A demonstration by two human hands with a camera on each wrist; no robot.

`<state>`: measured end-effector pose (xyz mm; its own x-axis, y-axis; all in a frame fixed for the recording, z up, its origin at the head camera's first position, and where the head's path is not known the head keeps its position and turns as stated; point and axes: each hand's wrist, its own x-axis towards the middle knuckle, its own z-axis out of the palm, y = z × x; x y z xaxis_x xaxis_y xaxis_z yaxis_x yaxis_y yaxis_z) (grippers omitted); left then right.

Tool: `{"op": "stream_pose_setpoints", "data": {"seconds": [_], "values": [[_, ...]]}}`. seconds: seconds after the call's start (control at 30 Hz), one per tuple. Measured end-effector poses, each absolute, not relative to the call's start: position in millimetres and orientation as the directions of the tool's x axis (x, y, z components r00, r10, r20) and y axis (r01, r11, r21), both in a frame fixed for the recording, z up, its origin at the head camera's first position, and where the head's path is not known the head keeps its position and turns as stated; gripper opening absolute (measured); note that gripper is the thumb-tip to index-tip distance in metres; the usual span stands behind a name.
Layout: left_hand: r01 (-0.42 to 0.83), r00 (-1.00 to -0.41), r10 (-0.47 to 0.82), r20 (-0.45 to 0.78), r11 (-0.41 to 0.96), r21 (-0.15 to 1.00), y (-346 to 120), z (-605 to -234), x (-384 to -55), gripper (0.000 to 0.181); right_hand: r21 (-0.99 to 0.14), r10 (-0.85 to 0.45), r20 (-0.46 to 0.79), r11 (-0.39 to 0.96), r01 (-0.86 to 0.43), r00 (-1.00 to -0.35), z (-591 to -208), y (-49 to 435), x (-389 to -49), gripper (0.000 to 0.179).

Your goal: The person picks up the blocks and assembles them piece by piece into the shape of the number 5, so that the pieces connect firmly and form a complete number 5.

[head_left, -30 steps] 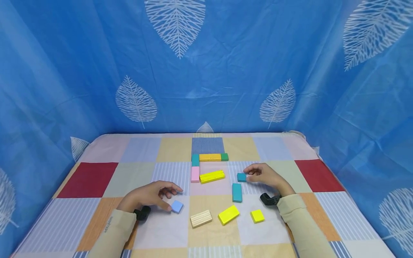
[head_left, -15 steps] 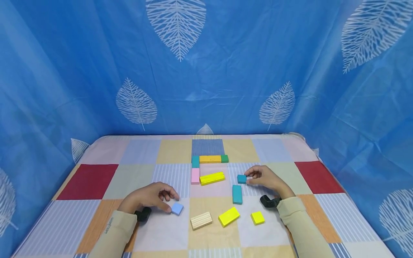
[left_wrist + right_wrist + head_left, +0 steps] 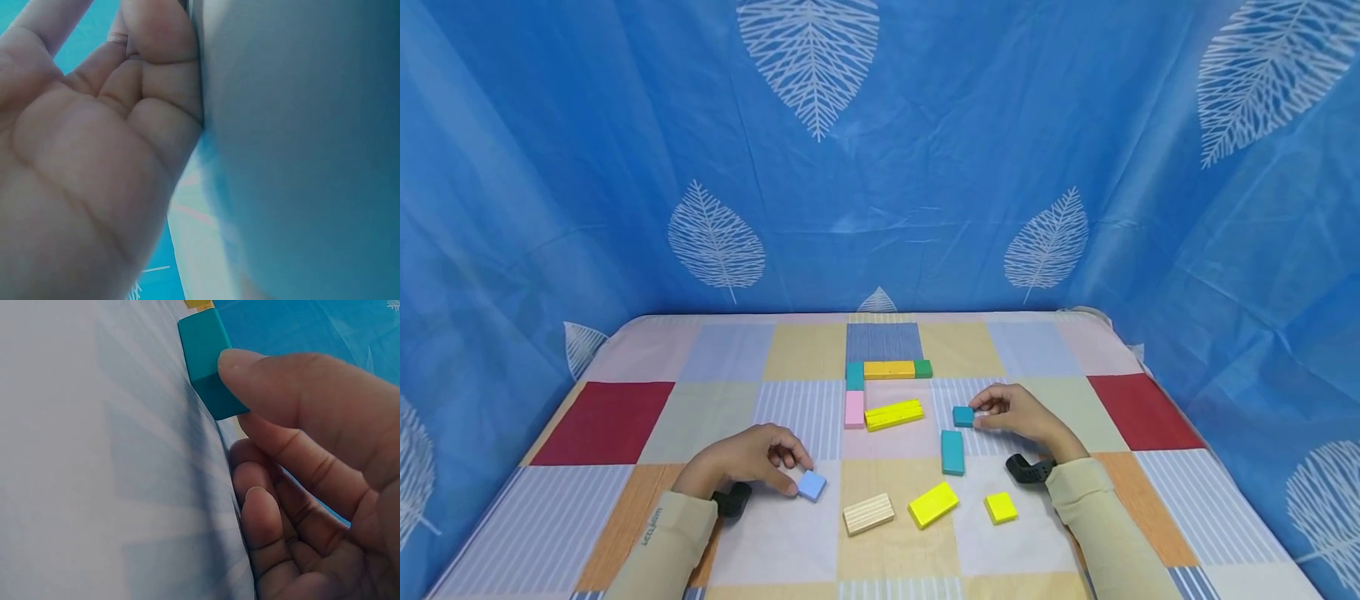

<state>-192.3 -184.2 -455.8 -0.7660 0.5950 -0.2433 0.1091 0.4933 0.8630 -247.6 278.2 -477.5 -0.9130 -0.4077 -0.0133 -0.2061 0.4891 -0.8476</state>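
My left hand [image 3: 752, 457] is at a small light blue block [image 3: 812, 486], thumb at its left side and index fingertip at its far edge. In the left wrist view the palm [image 3: 81, 156] shows with curled fingers; that block is hidden there. My right hand [image 3: 1018, 417] pinches a small teal block [image 3: 209, 359] between thumb and index finger, the other fingers curled beneath. The teal block sits close over the cloth. Just nearer lies a longer teal block [image 3: 952, 452]. Left of it is a long yellow grooved block [image 3: 893, 415].
Teal [image 3: 854, 375], orange [image 3: 889, 370], green [image 3: 922, 368] and pink [image 3: 854, 409] blocks form a corner toward the back. A striped wooden block [image 3: 868, 514], a yellow block [image 3: 933, 505] and a yellow square [image 3: 1001, 507] lie in front on the patchwork cloth [image 3: 700, 417].
My left index finger has come down and in toward the light blue block, narrowing its gap to the thumb. The right hand and the teal block stay nearly where they were.
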Motion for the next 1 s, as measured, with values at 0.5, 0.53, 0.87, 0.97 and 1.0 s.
{"op": "stream_pose_setpoints", "data": {"seconds": [0.5, 0.53, 0.87, 0.97, 1.0], "values": [[0.115, -0.765, 0.593, -0.251, 0.509, 0.853, -183, -452, -192, 0.022, -0.807, -0.365, -0.014, 0.554, -0.205, -0.931, -477, 272, -250, 0.023], [0.118, -0.763, 0.596, -0.248, 0.507, 0.854, -184, -452, -193, 0.022, -0.806, -0.365, -0.011, 0.554, -0.208, -0.931, -477, 272, -251, 0.023], [0.121, -0.752, 0.614, -0.239, 0.485, 0.866, -184, -450, -193, 0.022, -0.809, -0.386, 0.011, 0.539, -0.235, -0.922, -473, 266, -251, 0.023], [0.115, -0.752, 0.615, -0.237, 0.476, 0.872, -184, -449, -192, 0.023, -0.794, -0.384, 0.01, 0.558, -0.241, -0.923, -473, 265, -252, 0.023], [0.112, -0.753, 0.613, -0.239, 0.477, 0.872, -184, -449, -192, 0.023, -0.79, -0.382, 0.007, 0.565, -0.239, -0.924, -473, 264, -253, 0.023]]}}
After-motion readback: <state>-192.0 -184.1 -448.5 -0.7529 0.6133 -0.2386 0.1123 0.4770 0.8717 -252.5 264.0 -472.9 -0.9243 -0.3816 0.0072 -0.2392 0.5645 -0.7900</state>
